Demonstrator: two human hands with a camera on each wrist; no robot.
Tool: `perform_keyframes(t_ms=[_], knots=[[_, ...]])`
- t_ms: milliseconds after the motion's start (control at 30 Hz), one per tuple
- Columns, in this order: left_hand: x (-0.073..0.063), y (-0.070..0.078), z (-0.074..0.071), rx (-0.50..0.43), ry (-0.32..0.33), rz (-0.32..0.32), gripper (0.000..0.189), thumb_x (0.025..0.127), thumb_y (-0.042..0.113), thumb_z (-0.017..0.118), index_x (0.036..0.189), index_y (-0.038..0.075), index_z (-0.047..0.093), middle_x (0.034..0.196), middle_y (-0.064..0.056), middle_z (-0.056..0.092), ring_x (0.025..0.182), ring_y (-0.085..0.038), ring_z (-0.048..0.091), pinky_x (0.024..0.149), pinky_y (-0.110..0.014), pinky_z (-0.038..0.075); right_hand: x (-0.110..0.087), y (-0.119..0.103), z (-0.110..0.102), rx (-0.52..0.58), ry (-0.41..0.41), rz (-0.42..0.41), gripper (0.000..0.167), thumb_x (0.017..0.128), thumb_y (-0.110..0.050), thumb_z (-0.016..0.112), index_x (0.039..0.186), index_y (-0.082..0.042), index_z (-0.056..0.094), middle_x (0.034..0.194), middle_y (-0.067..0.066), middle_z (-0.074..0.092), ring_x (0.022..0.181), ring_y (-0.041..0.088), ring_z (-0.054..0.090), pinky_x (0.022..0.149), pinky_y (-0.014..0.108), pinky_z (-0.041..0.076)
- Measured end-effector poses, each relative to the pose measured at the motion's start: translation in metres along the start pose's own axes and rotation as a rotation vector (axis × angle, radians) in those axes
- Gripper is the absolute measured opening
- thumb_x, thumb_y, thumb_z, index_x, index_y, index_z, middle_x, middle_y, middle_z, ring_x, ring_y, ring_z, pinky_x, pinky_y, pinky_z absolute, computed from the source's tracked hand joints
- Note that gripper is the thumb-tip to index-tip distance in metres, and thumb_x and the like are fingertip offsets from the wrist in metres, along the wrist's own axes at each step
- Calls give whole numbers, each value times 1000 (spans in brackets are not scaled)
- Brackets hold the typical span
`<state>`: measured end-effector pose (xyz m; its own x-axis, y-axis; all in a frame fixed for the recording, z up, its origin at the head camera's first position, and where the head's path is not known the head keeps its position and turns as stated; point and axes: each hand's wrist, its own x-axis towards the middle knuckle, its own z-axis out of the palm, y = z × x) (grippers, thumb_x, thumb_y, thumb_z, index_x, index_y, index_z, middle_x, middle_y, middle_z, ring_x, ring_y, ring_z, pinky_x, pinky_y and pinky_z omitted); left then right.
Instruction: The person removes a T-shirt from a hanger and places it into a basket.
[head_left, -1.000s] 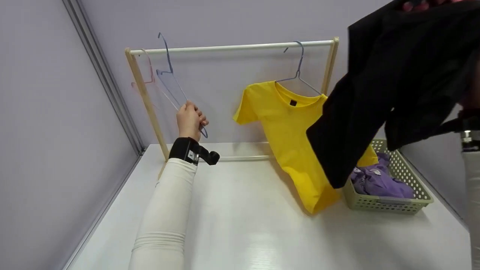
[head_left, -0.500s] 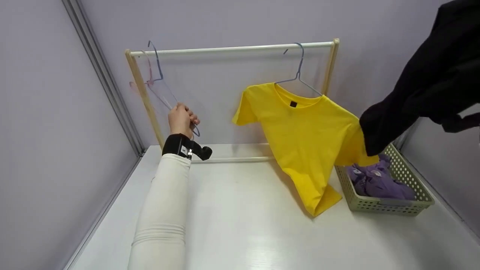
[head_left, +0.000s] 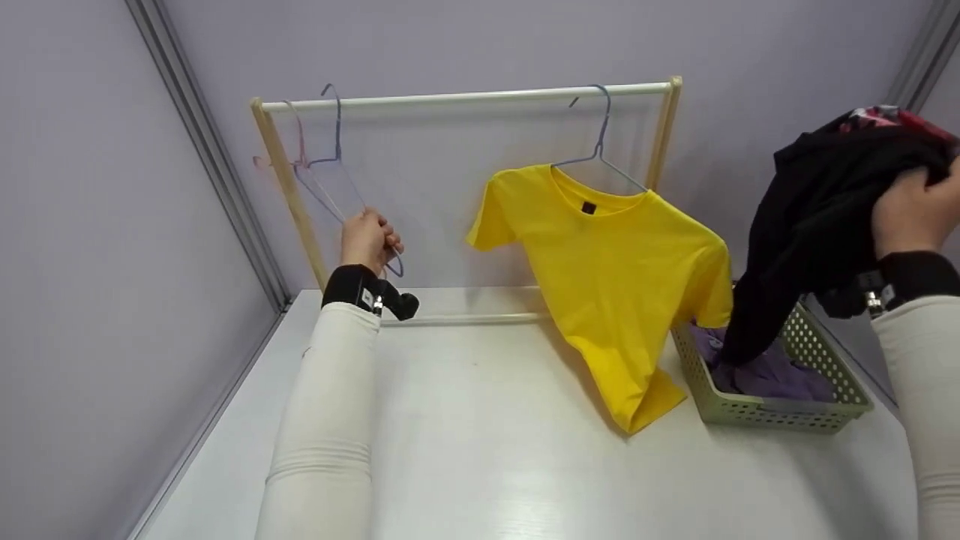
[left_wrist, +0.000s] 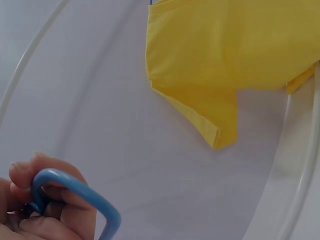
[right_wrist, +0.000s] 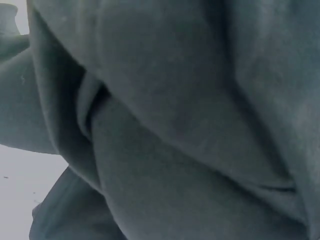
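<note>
Right of the smooth yellow T-shirt (head_left: 607,262), just right of the frame's centre, the soft, deeply creased black garment (head_left: 817,202) has dropped from the upper right corner and hangs bunched in the right hand's (head_left: 911,214) grip. Garment and hanger thus remain well apart: the thin, angular blue hanger (head_left: 338,139) stands upper left, the left hand's (head_left: 365,240) fingers curled round its end.
</note>
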<state>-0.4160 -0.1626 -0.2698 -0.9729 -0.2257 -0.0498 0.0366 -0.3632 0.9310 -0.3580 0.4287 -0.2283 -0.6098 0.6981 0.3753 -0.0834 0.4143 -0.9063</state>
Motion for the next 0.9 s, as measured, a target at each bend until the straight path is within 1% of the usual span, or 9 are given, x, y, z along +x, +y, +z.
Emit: perform_keyframes(t_ms=[33, 200, 300, 467, 600, 667, 767, 833, 900], knots=[[-1, 1, 1, 4, -3, 7, 31, 114, 27, 31, 89, 11, 40, 62, 5, 36, 54, -9, 38, 53, -22, 39, 0, 2, 3, 75, 30, 52, 51, 108, -23, 34, 159, -20, 33, 165, -8, 34, 147, -5, 28, 116, 4, 17], [-4, 5, 7, 6, -2, 92, 26, 114, 21, 32, 91, 10, 40, 64, 4, 34, 53, -7, 39, 53, -22, 40, -5, 20, 16, 45, 95, -2, 36, 106, -15, 37, 137, -18, 53, 149, -4, 53, 137, 1, 45, 114, 10, 29], [-4, 8, 11, 1, 4, 129, 25, 114, 20, 33, 93, 11, 41, 66, 4, 34, 53, -7, 40, 53, -22, 41, -5, 26, 21, 60, 79, -1, 37, 106, -15, 37, 141, -19, 51, 152, -4, 51, 139, 0, 43, 115, 10, 27], [-2, 6, 10, -54, 16, 108, 25, 114, 20, 32, 92, 11, 40, 66, 3, 34, 54, -9, 40, 54, -22, 41, -7, 40, 30, 104, -64, 15, 46, 107, -15, 34, 151, -21, 41, 159, -5, 41, 143, -1, 34, 117, 10, 22], [2, -1, 5, -75, 40, 61, 26, 114, 19, 31, 92, 10, 40, 66, 3, 36, 55, -10, 40, 54, -23, 41, -11, 63, 38, 103, -218, 55, 47, 104, -13, 33, 148, -27, 43, 161, -1, 37, 144, 4, 32, 119, 16, 22], [4, -4, 2, -86, 51, 42, 25, 114, 20, 31, 93, 9, 41, 66, 3, 37, 55, -10, 40, 54, -24, 41, -14, 79, 42, 24, -292, 32, 46, 103, -12, 32, 147, -20, 42, 162, 6, 35, 145, 14, 32, 122, 26, 25], [6, -7, 0, -84, 65, 20, 26, 114, 21, 32, 93, 9, 42, 66, 3, 38, 56, -10, 40, 54, -23, 41, -18, 105, 48, -158, -404, -86, 49, 99, -7, 33, 147, -2, 37, 159, 28, 31, 146, 39, 32, 123, 49, 28], [6, -8, 0, -82, 72, 16, 27, 114, 19, 32, 91, 9, 43, 65, 3, 38, 54, -10, 41, 54, -23, 42, -22, 122, 51, -307, -481, -160, 56, 96, -5, 35, 151, 6, 30, 155, 41, 25, 141, 57, 27, 117, 66, 28], [7, -8, 0, -68, 75, 14, 28, 114, 18, 32, 89, 8, 43, 63, 3, 39, 53, -10, 41, 53, -23, 41, -27, 136, 53, -447, -551, -199, 62, 93, -3, 40, 153, 10, 27, 153, 46, 20, 136, 67, 23, 111, 77, 26]])
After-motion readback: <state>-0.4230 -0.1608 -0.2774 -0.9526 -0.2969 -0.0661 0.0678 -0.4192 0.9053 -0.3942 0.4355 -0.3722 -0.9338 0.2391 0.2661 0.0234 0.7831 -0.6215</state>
